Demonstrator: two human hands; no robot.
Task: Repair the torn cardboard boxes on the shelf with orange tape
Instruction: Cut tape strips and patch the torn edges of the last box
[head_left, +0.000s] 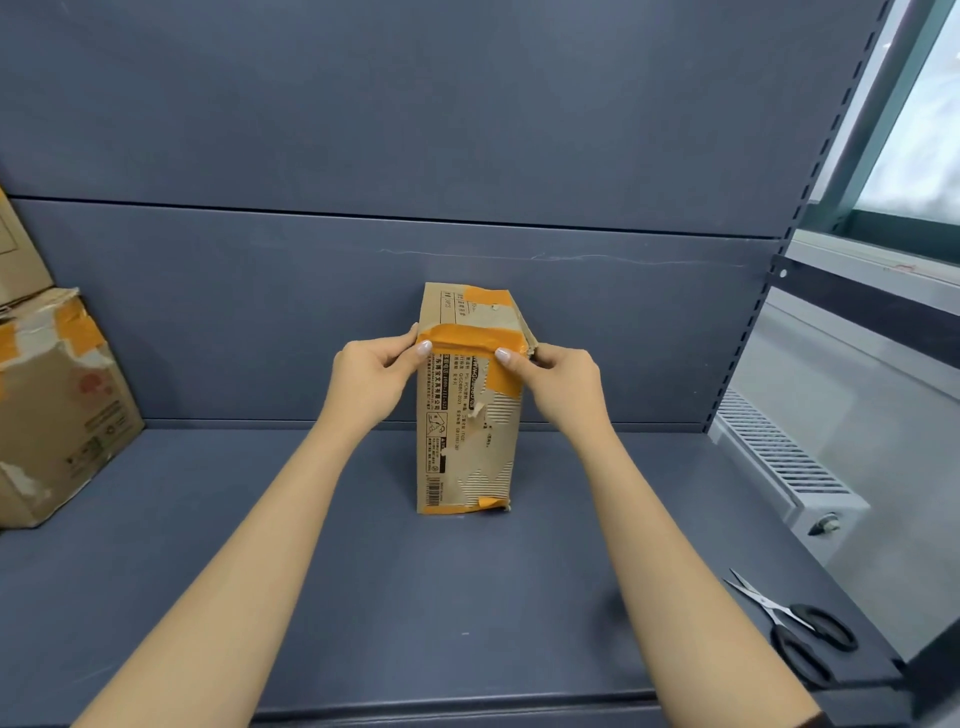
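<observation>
A narrow torn cardboard box (467, 441) stands upright in the middle of the dark shelf (363, 571). Several orange tape patches sit on it, and one wide orange tape strip (475, 338) runs across its upper front. My left hand (371, 376) grips the box's left edge, thumb tip on the strip's left end. My right hand (556, 382) grips the right edge, thumb pressing the strip's right end.
Two larger cardboard boxes (47, 405) patched with orange tape are stacked at the far left. Black-handled scissors (795, 626) lie open near the shelf's front right corner. A window and a radiator grille (779, 457) are to the right.
</observation>
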